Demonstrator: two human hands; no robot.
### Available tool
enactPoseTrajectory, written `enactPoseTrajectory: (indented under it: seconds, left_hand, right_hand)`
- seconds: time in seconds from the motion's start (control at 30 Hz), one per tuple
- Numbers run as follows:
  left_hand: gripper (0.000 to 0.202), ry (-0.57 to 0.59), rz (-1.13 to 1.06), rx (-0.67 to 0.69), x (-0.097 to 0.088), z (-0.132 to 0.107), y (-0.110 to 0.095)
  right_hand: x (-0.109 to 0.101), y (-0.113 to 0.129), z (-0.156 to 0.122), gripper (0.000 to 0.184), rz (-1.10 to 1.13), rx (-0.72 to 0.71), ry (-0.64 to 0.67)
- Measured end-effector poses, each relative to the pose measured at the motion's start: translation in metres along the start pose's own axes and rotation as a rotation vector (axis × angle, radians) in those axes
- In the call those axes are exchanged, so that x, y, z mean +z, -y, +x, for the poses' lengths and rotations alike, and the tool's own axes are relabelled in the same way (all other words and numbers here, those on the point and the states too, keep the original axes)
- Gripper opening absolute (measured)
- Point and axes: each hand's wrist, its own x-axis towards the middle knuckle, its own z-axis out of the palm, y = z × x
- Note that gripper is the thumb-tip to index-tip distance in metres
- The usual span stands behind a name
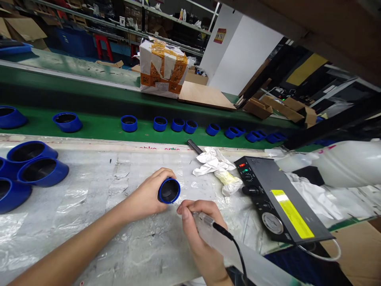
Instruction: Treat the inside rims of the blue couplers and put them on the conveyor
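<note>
My left hand (149,195) is wrapped round a small blue ring-shaped part (169,190), its dark opening facing me, just above the plastic-covered bench (89,206). My right hand (200,230) is closed in a pinch on a clear pen-like tool (205,219) with a black cable (235,246) trailing from its rear. The tool's tip sits just below and to the right of the blue part; I cannot tell whether they touch.
A black control box (279,202) with a yellow label sits to the right, white rags (217,167) behind it. Larger blue parts (35,167) are stacked at left. Several blue rings (190,126) line the green conveyor (98,127). A taped carton (163,67) stands behind.
</note>
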Motion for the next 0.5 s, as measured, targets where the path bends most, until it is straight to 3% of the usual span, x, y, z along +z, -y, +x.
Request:
enactPoseTrajectory:
  seconds: [0.23, 0.5]
  left_hand:
    - [0.043, 0.009, -0.014, 0.024, -0.0005, -0.0004, 0.0008]
    - [0.049, 0.049, -0.032, 0.052, -0.0022, -0.0018, 0.0043]
  right_hand:
    - [0.0040, -0.0029, -0.0043, 0.007, -0.001, 0.071, 0.012]
    - [0.0097, -0.0054, 0.0034, 0.009, 0.032, 0.025, 0.035]
